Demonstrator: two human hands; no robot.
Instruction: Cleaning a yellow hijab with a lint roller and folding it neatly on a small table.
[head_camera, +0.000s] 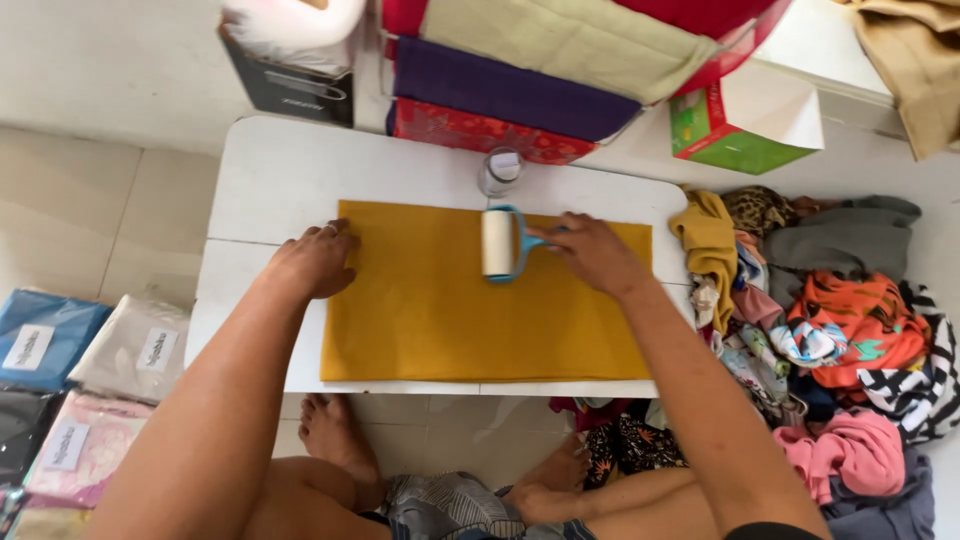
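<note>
A folded mustard-yellow cloth (470, 310) lies flat on a low white table (260, 190). My left hand (318, 258) presses flat on the cloth's left edge, fingers spread, a ring on one finger. My right hand (592, 250) grips the blue handle of a lint roller (500, 243), whose white roll rests on the cloth near its far edge.
A small clear jar (500, 170) stands behind the cloth. Stacked folded fabrics (500, 90) and a green box (740, 130) sit beyond the table. A heap of mixed clothes (830, 320) lies to the right. Packaged fabrics (80, 360) lie on the floor at left.
</note>
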